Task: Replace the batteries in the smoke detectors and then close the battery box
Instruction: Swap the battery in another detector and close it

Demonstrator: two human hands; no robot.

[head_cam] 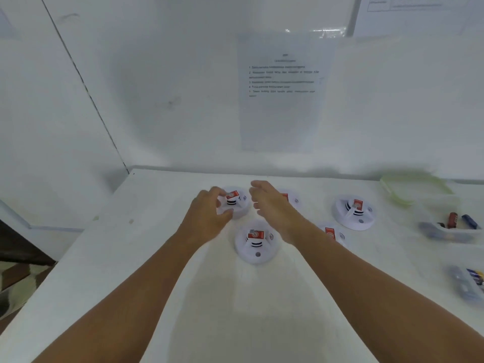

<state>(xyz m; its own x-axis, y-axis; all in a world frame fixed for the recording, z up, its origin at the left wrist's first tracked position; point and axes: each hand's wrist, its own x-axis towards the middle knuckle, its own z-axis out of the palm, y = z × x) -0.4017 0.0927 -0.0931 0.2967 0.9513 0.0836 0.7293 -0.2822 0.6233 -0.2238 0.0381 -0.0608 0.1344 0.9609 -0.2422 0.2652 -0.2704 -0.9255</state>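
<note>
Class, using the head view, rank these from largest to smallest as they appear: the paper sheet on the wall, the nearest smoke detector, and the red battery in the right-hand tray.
1. Paper sheet
2. Nearest smoke detector
3. Red battery

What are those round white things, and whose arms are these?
The arms belong to a person wearing a camera on their head, so you see what they see, looking down at a white table. The round things are smoke detectors; five show, with red labels. The left hand curls around the far-left smoke detector. The right hand hovers beside it, fingers relaxed, holding nothing. At the right stand clear boxes with batteries inside. A sheet of instructions hangs on the wall.
</note>
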